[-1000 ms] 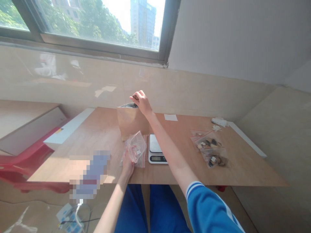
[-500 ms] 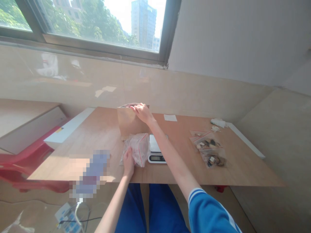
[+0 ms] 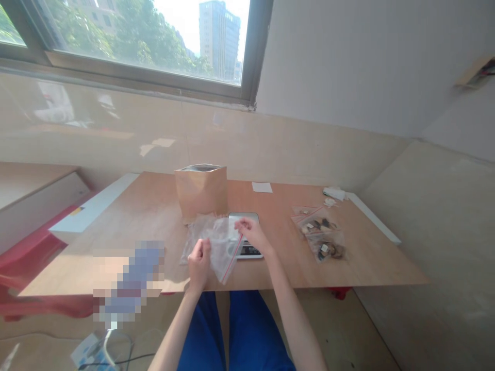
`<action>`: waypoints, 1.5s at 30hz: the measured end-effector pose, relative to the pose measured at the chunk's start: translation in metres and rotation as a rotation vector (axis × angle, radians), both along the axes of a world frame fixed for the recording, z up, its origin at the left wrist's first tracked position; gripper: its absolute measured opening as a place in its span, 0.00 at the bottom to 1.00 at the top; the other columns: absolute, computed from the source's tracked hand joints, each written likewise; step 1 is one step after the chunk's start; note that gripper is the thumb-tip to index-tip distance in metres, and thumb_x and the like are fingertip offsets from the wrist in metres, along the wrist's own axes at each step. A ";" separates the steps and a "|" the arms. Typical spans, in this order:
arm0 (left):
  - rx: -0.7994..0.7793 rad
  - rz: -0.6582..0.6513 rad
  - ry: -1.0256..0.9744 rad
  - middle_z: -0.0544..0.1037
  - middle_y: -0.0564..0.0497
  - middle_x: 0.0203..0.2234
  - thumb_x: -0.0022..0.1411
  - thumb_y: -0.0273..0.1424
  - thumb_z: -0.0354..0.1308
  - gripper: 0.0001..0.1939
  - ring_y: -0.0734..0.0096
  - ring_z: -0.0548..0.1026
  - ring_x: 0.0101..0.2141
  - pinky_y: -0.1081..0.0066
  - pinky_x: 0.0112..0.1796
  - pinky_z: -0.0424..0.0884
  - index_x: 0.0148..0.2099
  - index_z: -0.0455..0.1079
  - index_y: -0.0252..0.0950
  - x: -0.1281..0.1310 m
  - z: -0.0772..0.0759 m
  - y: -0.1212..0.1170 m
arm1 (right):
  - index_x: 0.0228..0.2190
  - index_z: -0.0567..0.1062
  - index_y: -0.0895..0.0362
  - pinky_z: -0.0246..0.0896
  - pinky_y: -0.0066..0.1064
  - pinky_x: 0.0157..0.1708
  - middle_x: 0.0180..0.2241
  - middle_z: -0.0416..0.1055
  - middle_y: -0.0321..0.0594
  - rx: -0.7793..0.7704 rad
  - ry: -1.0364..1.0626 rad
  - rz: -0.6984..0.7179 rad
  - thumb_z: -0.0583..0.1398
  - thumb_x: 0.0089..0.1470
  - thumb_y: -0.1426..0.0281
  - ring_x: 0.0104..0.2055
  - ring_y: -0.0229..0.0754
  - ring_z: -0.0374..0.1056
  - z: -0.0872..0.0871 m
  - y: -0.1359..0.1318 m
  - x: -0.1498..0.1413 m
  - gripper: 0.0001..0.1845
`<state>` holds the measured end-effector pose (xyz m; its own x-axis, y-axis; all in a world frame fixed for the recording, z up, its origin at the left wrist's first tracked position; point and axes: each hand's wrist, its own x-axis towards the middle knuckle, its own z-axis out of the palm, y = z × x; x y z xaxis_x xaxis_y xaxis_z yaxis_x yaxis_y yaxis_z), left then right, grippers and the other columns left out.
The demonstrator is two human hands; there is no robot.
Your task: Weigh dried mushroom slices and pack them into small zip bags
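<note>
A clear plastic zip bag (image 3: 216, 247) with a red seal strip hangs loosely between my hands, in front of a digital kitchen scale (image 3: 243, 217), which it partly hides. My left hand (image 3: 199, 263) pinches the bag's near side. My right hand (image 3: 247, 232) grips its upper edge above the scale. Behind them, a kraft paper stand-up pouch (image 3: 201, 191) stands upright and open on the wooden table (image 3: 147, 206), touched by neither hand.
Several zip bags of dark and tan pieces (image 3: 319, 234) lie to the right. Beyond them are white scraps (image 3: 333, 194) and a white paper slip (image 3: 262, 187). A pixelated patch (image 3: 127, 281) covers the table's front left. A red chair (image 3: 31, 268) stands at left.
My right hand has left the pouch's rim and come down to the plastic bag. Both hands now hold the bag spread out over the scale. The view has shifted slightly.
</note>
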<state>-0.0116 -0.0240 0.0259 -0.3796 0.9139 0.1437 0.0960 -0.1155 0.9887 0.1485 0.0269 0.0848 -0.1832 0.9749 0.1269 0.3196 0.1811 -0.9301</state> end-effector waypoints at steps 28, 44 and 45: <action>0.026 0.127 0.889 0.62 0.36 0.55 0.60 0.26 0.42 0.24 0.53 0.60 0.56 0.54 0.53 0.58 0.58 0.61 0.35 -0.028 0.015 0.030 | 0.37 0.74 0.63 0.59 0.40 0.41 0.38 0.72 0.55 0.175 -1.083 -0.536 0.51 0.43 0.82 0.41 0.51 0.67 -0.030 -0.026 0.258 0.18; 0.037 -0.081 0.593 0.71 0.39 0.48 0.62 0.36 0.42 0.19 0.55 0.65 0.53 0.56 0.53 0.56 0.48 0.68 0.34 0.020 0.017 0.015 | 0.27 0.73 0.54 0.60 0.33 0.28 0.27 0.73 0.44 0.139 -0.502 -0.514 0.52 0.53 0.61 0.26 0.45 0.67 0.040 -0.091 0.148 0.13; 0.070 -0.144 0.464 0.74 0.41 0.44 0.62 0.37 0.44 0.17 0.58 0.69 0.48 0.60 0.50 0.61 0.46 0.68 0.36 0.030 0.029 0.005 | 0.28 0.73 0.54 0.60 0.33 0.28 0.27 0.73 0.43 0.143 -0.432 -0.513 0.53 0.53 0.60 0.26 0.44 0.67 0.044 -0.093 0.126 0.13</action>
<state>0.0184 -0.0188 0.0554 -0.1316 0.9346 0.3306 0.5028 -0.2244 0.8348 0.2747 -0.0660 0.1285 0.2340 0.9311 0.2799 0.7346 0.0193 -0.6783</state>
